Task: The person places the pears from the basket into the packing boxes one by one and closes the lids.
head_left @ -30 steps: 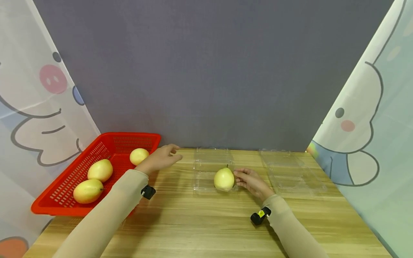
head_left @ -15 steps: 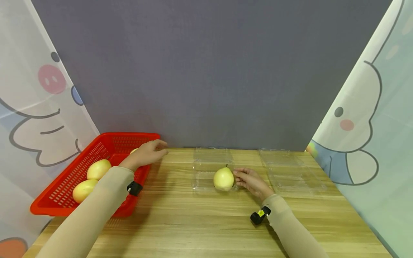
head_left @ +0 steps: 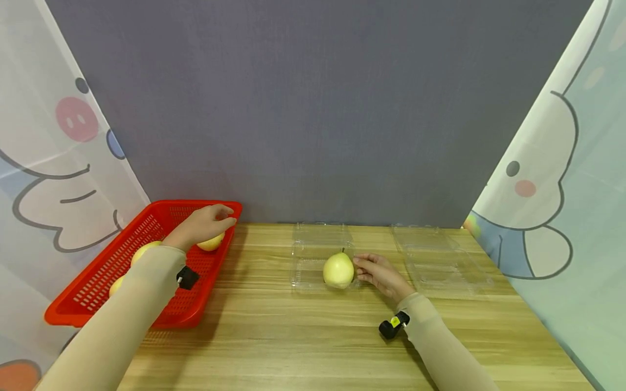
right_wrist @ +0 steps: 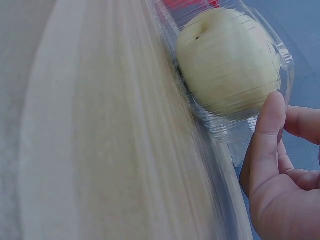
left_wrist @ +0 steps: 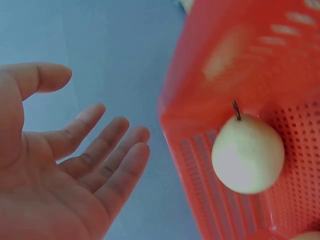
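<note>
My left hand (head_left: 201, 224) is over the far right part of the red plastic basket (head_left: 215, 205), fingers spread and nothing in them. Beneath it a yellow pear (head_left: 211, 244) lies inside, its stem showing in the left wrist view; two more pears, one being this pear (head_left: 116, 285), are partly hidden by my left forearm. My right hand (head_left: 385, 276) pinches the right edge of a clear plastic clamshell box (head_left: 305, 274) between thumb and fingers. One pear (head_left: 338, 270) sits in the right half of that box, stem upward, and the box's lid stands open at the back.
A second clear clamshell box (head_left: 440, 263) lies open on the wooden table (head_left: 293, 342) to the right. Behind the table rises a grey panel (head_left: 323, 108), with cartoon-printed curtains (head_left: 538, 233) at both sides.
My left hand has moved left, from beside the basket's right rim to over the basket, uncovering the far pear again. My right hand and the box with the pear stay put.
</note>
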A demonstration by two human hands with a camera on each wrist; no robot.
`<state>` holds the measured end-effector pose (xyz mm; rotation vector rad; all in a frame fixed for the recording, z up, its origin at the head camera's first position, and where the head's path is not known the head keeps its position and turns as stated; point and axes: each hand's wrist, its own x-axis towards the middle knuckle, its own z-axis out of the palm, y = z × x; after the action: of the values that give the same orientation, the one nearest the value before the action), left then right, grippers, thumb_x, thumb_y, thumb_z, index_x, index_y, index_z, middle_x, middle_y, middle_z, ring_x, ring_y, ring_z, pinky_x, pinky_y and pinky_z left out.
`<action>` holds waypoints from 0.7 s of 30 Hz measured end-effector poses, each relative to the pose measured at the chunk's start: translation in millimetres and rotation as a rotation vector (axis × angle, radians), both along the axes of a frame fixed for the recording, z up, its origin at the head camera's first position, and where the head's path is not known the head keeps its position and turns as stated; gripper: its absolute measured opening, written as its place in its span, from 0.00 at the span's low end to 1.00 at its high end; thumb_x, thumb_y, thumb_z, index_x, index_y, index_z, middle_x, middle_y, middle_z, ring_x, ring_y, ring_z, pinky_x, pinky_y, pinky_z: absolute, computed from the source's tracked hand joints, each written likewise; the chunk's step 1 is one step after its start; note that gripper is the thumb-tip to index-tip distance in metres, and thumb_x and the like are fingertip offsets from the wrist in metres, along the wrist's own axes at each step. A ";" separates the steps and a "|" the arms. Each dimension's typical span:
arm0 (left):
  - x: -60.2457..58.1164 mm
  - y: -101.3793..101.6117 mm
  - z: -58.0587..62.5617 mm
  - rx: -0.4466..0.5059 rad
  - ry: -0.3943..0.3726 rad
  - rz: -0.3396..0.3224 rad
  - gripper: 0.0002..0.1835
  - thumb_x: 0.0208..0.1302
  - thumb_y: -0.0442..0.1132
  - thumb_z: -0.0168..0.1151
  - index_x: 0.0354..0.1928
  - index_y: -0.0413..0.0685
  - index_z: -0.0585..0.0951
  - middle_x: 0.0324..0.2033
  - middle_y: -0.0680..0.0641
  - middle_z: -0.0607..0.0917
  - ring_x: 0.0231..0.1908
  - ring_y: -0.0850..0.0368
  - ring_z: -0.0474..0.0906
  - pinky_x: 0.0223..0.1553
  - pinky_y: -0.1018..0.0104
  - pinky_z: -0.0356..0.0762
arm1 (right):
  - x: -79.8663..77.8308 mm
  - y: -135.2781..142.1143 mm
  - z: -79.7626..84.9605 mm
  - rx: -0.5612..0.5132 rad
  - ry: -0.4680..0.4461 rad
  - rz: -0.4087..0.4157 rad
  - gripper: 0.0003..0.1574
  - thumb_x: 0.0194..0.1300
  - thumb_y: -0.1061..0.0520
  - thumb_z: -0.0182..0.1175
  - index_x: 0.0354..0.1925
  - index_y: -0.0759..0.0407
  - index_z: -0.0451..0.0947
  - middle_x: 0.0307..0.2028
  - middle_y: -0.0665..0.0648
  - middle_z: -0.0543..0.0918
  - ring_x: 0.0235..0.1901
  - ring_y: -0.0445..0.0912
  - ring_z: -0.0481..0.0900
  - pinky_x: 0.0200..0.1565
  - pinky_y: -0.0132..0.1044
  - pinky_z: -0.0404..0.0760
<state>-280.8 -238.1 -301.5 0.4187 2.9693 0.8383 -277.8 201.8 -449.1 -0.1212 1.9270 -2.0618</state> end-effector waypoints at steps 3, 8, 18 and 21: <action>-3.8 -6.4 -4.0 -0.012 -0.005 0.015 0.31 0.75 0.52 0.50 0.68 0.34 0.70 0.63 0.31 0.73 0.62 0.32 0.68 0.63 0.35 0.65 | -0.1 0.4 -0.6 0.006 0.003 -0.001 0.30 0.76 0.60 0.54 0.67 0.77 0.59 0.43 0.57 0.75 0.36 0.42 0.75 0.38 0.29 0.82; -9.2 -19.6 -12.8 -0.027 -0.028 0.035 0.32 0.75 0.54 0.50 0.68 0.34 0.69 0.65 0.30 0.71 0.64 0.30 0.65 0.63 0.33 0.63 | 0.6 0.2 -0.2 0.008 0.007 0.001 0.31 0.76 0.59 0.54 0.67 0.76 0.59 0.44 0.57 0.74 0.37 0.42 0.75 0.38 0.29 0.82; -18.8 -39.9 -26.7 -0.046 -0.013 0.018 0.28 0.74 0.49 0.51 0.65 0.33 0.72 0.63 0.28 0.72 0.62 0.28 0.66 0.61 0.32 0.65 | 0.0 -0.1 -0.6 0.027 0.007 0.002 0.31 0.76 0.58 0.54 0.67 0.76 0.60 0.44 0.57 0.74 0.36 0.42 0.75 0.39 0.29 0.82; -22.3 -42.4 -31.4 -0.047 -0.009 0.008 0.27 0.74 0.47 0.52 0.64 0.32 0.73 0.62 0.27 0.73 0.62 0.28 0.67 0.61 0.32 0.65 | 0.1 0.1 -0.6 0.025 0.009 0.006 0.31 0.77 0.58 0.54 0.67 0.76 0.59 0.44 0.57 0.74 0.36 0.42 0.75 0.39 0.29 0.82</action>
<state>-303.1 -280.4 -333.0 0.4005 2.9777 0.7677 -277.7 201.9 -449.7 -0.1311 1.9553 -2.0359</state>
